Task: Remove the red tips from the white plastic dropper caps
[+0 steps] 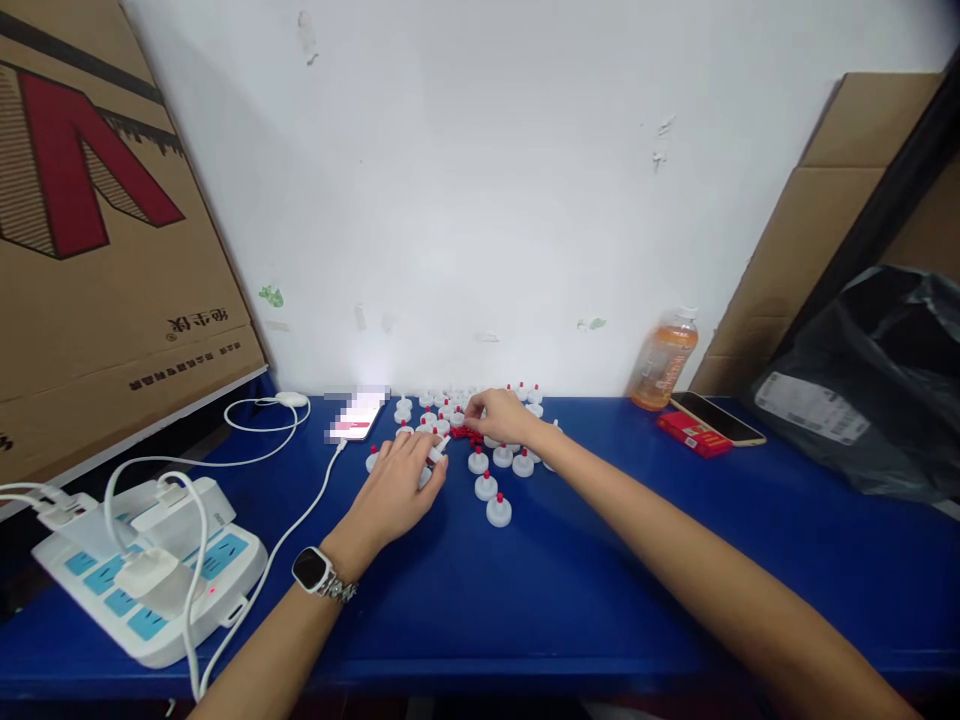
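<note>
My left hand [401, 478] is closed around a white bottle cap with a pointed nozzle [438, 452], which tilts up to the right. No red tip shows on that nozzle. My right hand [496, 413] has its fingers pinched together at a small pile of red tip caps [472, 437]; whatever sits between the fingertips is hidden. Around both hands stand many white nozzle caps, most with a red tip. One red-tipped cap [499, 510] stands nearest the front, with another [486, 487] just behind it.
A lit phone [360, 415] on a charging cable lies at the left, beyond a power strip [161, 640] with plugs. On the right are an orange drink bottle [665, 362], a red packet [694, 433], another phone [724, 420] and a dark plastic bag [885, 350]. Cardboard [105, 300] leans at the left.
</note>
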### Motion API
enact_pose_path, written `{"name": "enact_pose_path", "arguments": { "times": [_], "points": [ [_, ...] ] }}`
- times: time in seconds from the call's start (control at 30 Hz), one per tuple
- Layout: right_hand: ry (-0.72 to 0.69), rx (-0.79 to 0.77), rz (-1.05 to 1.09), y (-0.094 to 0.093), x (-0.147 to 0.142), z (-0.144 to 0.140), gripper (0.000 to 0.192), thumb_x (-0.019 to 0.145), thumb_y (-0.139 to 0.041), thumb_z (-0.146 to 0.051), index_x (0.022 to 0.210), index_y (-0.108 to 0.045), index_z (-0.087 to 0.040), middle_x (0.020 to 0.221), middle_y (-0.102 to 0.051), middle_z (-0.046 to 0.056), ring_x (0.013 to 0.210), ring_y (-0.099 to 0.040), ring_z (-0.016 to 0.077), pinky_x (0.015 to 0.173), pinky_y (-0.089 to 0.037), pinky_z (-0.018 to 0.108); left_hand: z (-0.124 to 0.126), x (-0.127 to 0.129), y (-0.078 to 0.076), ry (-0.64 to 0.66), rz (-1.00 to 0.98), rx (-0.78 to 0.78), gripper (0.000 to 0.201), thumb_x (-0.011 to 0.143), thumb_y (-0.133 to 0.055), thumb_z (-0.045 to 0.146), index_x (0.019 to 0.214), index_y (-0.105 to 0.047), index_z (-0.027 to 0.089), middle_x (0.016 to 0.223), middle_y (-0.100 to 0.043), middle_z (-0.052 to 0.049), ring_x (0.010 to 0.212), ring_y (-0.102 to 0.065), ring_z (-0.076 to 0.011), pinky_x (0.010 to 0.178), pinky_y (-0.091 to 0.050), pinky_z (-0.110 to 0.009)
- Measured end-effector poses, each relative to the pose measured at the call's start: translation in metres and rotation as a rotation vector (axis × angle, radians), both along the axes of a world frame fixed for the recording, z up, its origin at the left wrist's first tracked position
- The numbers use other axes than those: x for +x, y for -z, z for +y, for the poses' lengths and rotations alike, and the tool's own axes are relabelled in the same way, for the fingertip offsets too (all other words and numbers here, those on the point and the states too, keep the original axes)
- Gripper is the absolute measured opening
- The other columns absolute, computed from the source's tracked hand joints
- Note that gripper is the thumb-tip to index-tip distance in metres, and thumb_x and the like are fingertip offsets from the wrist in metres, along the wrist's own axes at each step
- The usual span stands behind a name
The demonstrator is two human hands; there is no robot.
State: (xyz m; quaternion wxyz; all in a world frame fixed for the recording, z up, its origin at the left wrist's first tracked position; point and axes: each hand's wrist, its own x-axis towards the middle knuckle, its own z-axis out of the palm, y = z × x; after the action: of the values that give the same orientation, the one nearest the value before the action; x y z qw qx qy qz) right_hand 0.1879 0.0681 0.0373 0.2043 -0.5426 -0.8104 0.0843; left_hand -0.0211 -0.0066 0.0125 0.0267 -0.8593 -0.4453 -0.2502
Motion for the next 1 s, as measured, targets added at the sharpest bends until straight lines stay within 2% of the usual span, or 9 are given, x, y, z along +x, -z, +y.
{"name": "enact_pose_path", "arguments": {
  "times": [0.1, 0.27, 0.4, 0.57, 0.8, 0.9, 1.0],
  "points": [
    [-0.059, -0.075, -0.099, -0.004, 0.004, 0.003, 0.01, 0.076, -0.069, -0.029, 0.077, -0.073, -0.021, 0.079, -0.074, 0.001, 0.081, -0.066, 0.0187, 0.076, -0.039, 0.028, 0.001, 0.0, 0.001, 0.012, -0.006, 0.0, 0.026, 0.1, -0.037, 0.036, 0.113, -0.053, 0.021, 0.108, -0.061, -0.008, 0.102, -0.054, -0.0263, 0.086, -0.042, -0.043],
    [-0.133, -0.082, -0.222, -0.006, 0.002, 0.005, 0.005, 0.074, -0.074, -0.025, 0.077, -0.074, -0.021, 0.08, -0.075, 0.001, 0.086, -0.066, 0.0197, 0.091, -0.035, 0.033, 0.006, 0.0, 0.006, 0.022, -0.019, 0.008, 0.027, 0.098, -0.039, 0.038, 0.113, -0.054, 0.022, 0.109, -0.062, -0.008, 0.102, -0.055, -0.0274, 0.085, -0.043, -0.044],
    [-0.146, -0.093, -0.218, -0.004, 0.0, 0.002, 0.004, 0.077, -0.07, -0.02, 0.074, -0.072, -0.019, 0.078, -0.075, 0.001, 0.084, -0.066, 0.0191, 0.095, -0.031, 0.036, 0.005, 0.001, 0.005, 0.031, -0.006, -0.003, 0.027, 0.098, -0.039, 0.038, 0.113, -0.054, 0.021, 0.109, -0.062, -0.009, 0.103, -0.054, -0.0281, 0.086, -0.043, -0.044],
    [-0.153, -0.036, -0.128, -0.003, 0.007, 0.001, 0.012, 0.081, -0.069, -0.03, 0.078, -0.072, -0.019, 0.082, -0.075, 0.002, 0.084, -0.065, 0.019, 0.095, -0.027, 0.038, 0.002, 0.002, 0.003, 0.012, -0.002, 0.0, 0.028, 0.099, -0.037, 0.038, 0.113, -0.054, 0.021, 0.109, -0.062, -0.009, 0.102, -0.054, -0.0273, 0.086, -0.043, -0.044],
    [-0.226, -0.074, -0.24, 0.003, 0.014, 0.004, 0.004, 0.075, -0.069, -0.019, 0.075, -0.072, -0.02, 0.078, -0.074, 0.001, 0.082, -0.064, 0.0188, 0.095, -0.026, 0.037, 0.005, 0.001, 0.007, 0.023, -0.026, 0.031, 0.029, 0.099, -0.038, 0.04, 0.113, -0.055, 0.021, 0.105, -0.062, -0.009, 0.098, -0.055, -0.0265, 0.084, -0.044, -0.042],
    [-0.23, -0.041, -0.185, 0.004, 0.014, 0.002, 0.008, 0.078, -0.066, -0.018, 0.071, -0.071, -0.018, 0.076, -0.073, 0.002, 0.08, -0.063, 0.0181, 0.095, -0.029, 0.038, 0.005, 0.001, 0.006, 0.025, -0.018, 0.036, 0.029, 0.099, -0.038, 0.039, 0.113, -0.055, 0.02, 0.104, -0.062, -0.009, 0.098, -0.055, -0.0268, 0.083, -0.043, -0.043],
    [-0.219, 0.02, 0.127, 0.002, 0.011, -0.002, 0.012, 0.082, -0.065, -0.025, 0.075, -0.07, -0.017, 0.081, -0.073, 0.004, 0.082, -0.063, 0.0176, 0.087, -0.038, 0.034, 0.004, 0.001, 0.005, 0.029, -0.006, 0.029, 0.028, 0.1, -0.036, 0.039, 0.114, -0.054, 0.021, 0.106, -0.061, -0.008, 0.099, -0.054, -0.0268, 0.084, -0.043, -0.043]
  ]
}}
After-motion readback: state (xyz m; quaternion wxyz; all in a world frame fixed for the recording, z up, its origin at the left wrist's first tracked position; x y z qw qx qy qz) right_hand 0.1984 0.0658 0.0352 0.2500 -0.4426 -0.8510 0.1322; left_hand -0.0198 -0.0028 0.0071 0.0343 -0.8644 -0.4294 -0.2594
